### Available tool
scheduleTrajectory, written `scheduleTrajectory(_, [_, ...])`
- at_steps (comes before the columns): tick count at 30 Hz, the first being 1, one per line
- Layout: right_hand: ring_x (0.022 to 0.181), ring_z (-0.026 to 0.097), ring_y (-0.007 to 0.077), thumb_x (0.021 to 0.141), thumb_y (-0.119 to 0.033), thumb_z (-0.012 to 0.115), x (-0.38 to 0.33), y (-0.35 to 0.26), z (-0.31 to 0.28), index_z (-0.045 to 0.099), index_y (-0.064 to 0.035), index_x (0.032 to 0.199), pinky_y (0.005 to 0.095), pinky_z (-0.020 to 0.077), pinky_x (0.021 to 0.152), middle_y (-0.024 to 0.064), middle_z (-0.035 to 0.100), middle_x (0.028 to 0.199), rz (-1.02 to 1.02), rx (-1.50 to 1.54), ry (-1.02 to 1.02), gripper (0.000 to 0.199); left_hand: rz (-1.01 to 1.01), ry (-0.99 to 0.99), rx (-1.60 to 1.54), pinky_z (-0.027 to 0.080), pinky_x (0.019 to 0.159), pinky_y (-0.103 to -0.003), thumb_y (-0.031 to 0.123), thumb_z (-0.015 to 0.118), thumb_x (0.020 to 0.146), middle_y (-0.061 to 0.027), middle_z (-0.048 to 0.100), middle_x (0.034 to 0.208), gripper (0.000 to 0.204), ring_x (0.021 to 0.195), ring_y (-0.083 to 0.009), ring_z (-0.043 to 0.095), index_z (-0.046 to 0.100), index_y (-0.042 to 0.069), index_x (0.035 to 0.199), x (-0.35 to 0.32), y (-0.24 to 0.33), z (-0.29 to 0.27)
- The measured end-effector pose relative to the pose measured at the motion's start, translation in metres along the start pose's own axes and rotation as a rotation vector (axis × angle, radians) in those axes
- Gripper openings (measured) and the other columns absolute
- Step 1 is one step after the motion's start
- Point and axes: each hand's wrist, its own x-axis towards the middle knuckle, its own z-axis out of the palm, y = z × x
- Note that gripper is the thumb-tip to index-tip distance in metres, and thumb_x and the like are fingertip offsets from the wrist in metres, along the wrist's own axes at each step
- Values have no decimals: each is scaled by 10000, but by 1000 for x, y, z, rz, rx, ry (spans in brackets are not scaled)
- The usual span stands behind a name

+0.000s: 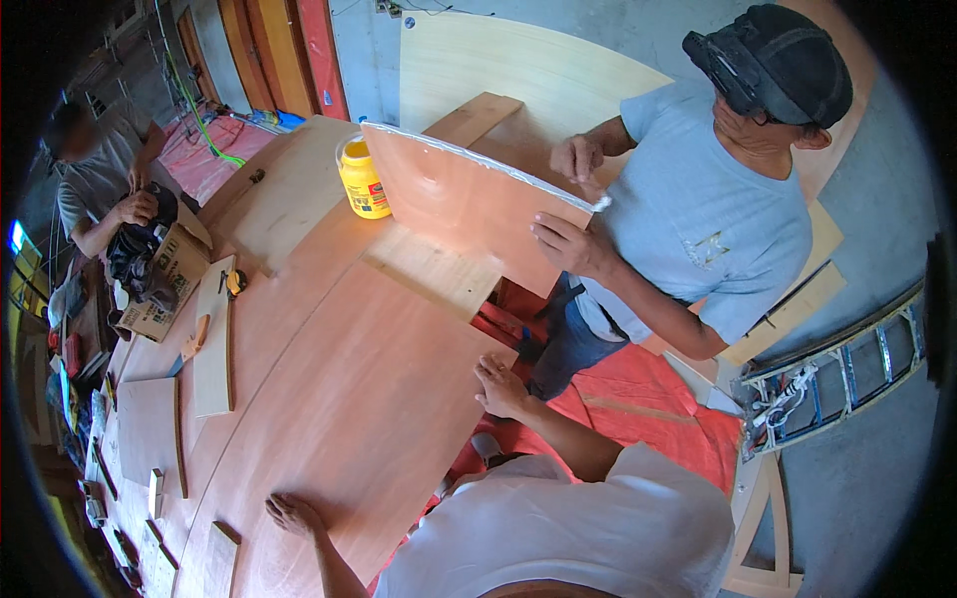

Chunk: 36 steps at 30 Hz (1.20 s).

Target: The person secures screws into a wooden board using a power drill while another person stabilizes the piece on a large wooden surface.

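A large reddish-brown plywood sheet (369, 369) lies on the worktable in front of me. My left hand (292, 513) rests flat on it, fingers stretched out. At the sheet's right corner, my right hand (501, 386) touches the top near the edge with its fingers apart. Across from me a co-worker in a grey shirt steadies an upright plywood panel (469, 204) with one hand (573, 244). White glue runs along that panel's top edge. The co-worker's other hand (583, 159) is raised just behind the edge. Next to the panel stands an open yellow jar (362, 179).
Left on the table lie a handsaw (192, 344), a tape measure (235, 282), a narrow board (212, 369) and several wood offcuts. Another person handles a cardboard box (164, 289) at far left. A ladder (847, 374) lies at right, beside a red floor sheet (648, 409).
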Motion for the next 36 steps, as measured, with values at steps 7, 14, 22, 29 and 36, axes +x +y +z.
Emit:
scheduleTrajectory(7, [1288, 292, 457, 769, -254, 670, -2, 0, 0, 381, 58, 1261, 470, 253, 1092, 276, 325, 1356, -7, 33, -35, 651, -23, 10, 1, 281, 1056, -443, 334, 348, 974, -193, 399, 1382, 479, 1289, -324, 360, 443, 17, 1320, -1, 2, -2])
scheduleTrajectory(14, [1308, 278, 426, 774, -264, 665, 0, -3, -6, 387, 58, 1278, 443, 229, 1107, 265, 308, 1382, 27, 37, -109, 660, -37, -3, -8, 272, 1059, -449, 339, 351, 972, -192, 393, 1386, 478, 1293, -323, 353, 444, 26, 1321, -2, 2, -4])
scheduleTrajectory(22, [1315, 292, 403, 773, -266, 653, -2, -4, -7, 388, 40, 1297, 423, 299, 1078, 252, 311, 1397, 60, 44, -77, 663, 16, 39, -77, 299, 1047, -444, 323, 383, 956, -215, 424, 1352, 459, 1276, -337, 371, 483, 8, 1274, -1, 1, -2])
scheduleTrajectory(29, [1305, 325, 385, 773, -226, 665, 1, -6, -10, 417, 35, 1270, 431, 295, 1073, 264, 349, 1385, 27, 110, -39, 614, -7, 91, -115, 325, 1033, -450, 291, 420, 937, -216, 436, 1336, 402, 1240, -378, 397, 517, 26, 1222, -2, 12, -10])
scheduleTrajectory(36, [1277, 350, 410, 776, -233, 658, 3, -13, -10, 431, 43, 1260, 449, 308, 1057, 284, 379, 1354, -42, 83, -22, 602, -19, 128, -190, 340, 956, -459, 210, 491, 856, -161, 502, 1225, 255, 1154, -355, 438, 553, 100, 1078, 1, 20, -33])
